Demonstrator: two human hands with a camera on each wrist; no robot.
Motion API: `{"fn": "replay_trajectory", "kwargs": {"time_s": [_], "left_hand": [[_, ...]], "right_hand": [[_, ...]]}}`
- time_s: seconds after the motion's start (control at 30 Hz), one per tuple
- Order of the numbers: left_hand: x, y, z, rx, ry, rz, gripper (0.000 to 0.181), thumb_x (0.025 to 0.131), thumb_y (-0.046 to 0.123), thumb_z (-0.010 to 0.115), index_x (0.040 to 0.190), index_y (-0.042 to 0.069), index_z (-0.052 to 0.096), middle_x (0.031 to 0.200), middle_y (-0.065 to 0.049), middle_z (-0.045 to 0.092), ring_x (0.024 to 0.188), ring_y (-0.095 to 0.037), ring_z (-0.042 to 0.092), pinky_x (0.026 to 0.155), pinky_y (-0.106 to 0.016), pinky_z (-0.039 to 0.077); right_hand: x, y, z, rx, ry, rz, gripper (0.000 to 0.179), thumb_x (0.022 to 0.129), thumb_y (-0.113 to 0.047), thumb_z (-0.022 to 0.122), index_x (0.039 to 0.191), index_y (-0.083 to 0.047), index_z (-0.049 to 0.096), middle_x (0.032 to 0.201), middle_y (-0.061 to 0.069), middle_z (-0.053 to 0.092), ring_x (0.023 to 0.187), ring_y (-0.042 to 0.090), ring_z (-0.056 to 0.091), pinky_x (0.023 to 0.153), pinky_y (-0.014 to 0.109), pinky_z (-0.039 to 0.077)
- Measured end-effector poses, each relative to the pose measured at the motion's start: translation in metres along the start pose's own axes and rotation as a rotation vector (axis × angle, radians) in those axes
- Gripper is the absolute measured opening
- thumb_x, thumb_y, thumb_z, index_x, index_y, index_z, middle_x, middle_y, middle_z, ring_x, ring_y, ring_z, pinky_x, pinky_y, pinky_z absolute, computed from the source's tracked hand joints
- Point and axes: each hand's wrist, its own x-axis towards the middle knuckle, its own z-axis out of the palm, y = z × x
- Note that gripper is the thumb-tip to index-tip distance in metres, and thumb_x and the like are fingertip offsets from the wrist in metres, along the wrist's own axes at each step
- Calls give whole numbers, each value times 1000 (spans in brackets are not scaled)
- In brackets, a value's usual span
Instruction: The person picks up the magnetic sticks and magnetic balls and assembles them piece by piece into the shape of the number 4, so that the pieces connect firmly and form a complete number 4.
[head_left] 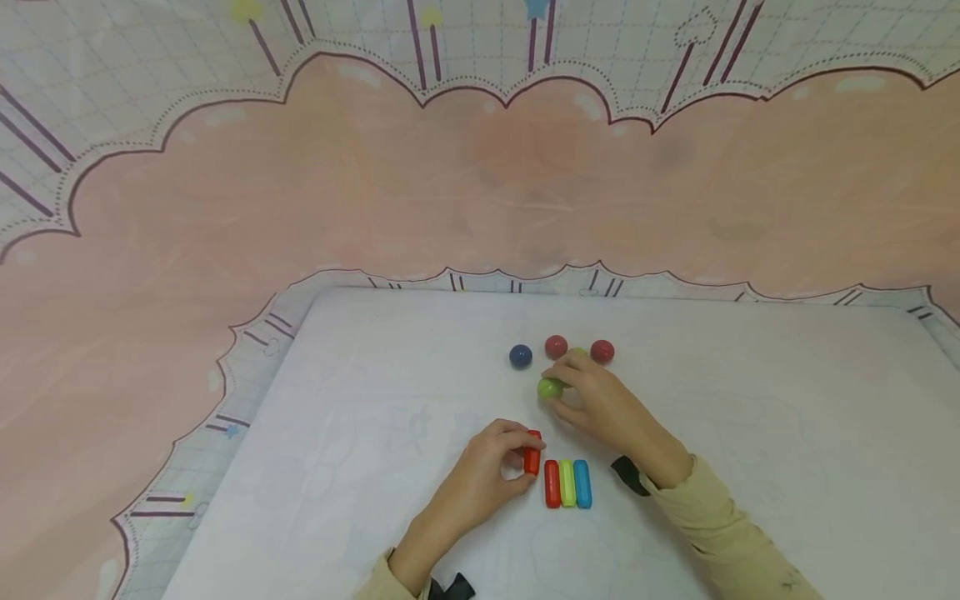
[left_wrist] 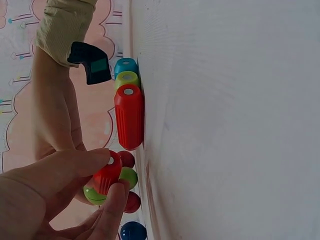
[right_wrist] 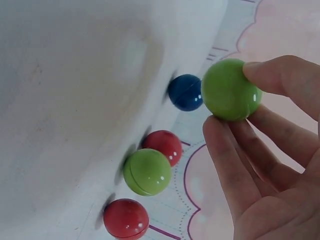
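My left hand point(head_left: 480, 479) pinches a short red magnetic rod point(head_left: 532, 461) between thumb and fingers; a silvery dot marks its end in the left wrist view. Farther forward and to the right, my right hand point(head_left: 596, 402) holds a glossy green ball point(right_wrist: 230, 91) with thumb and fingertips. Just right of the left hand, a red rod point(head_left: 552, 485), a yellow-green rod point(head_left: 567, 485) and a blue rod point(head_left: 582, 485) lie side by side on the white tabletop. Beyond the right hand sits a second green ball point(right_wrist: 146, 172), mostly covered by that hand in the head view.
Near the second green ball rest two red balls point(head_left: 556, 347) point(head_left: 602, 352), one on each side, and a dark blue ball point(head_left: 521, 357) farther left. The white tabletop point(head_left: 360, 400) has a scalloped, patterned cloth border point(head_left: 247, 358) around its edges.
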Motion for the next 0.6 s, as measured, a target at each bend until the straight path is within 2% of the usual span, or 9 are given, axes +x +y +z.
{"fn": "replay_trajectory", "kwargs": {"time_s": [0.37, 0.6], "left_hand": [[3, -2, 0, -21, 1, 16, 31, 85, 4, 76, 116, 9, 72, 116, -4, 65, 87, -11, 60, 83, -20, 55], [4, -2, 0, -40, 5, 26, 33, 85, 3, 75, 117, 9, 71, 118, -4, 64, 92, -13, 62, 86, -22, 56]], "right_hand": [[-10, -3, -4, 109, -77, 12, 34, 84, -16, 80, 116, -9, 69, 109, 3, 63, 97, 18, 66, 89, 36, 58], [-13, -1, -3, 164, -109, -21, 32, 85, -15, 79, 116, -10, 70, 108, -1, 63, 98, 14, 65, 90, 34, 57]]}}
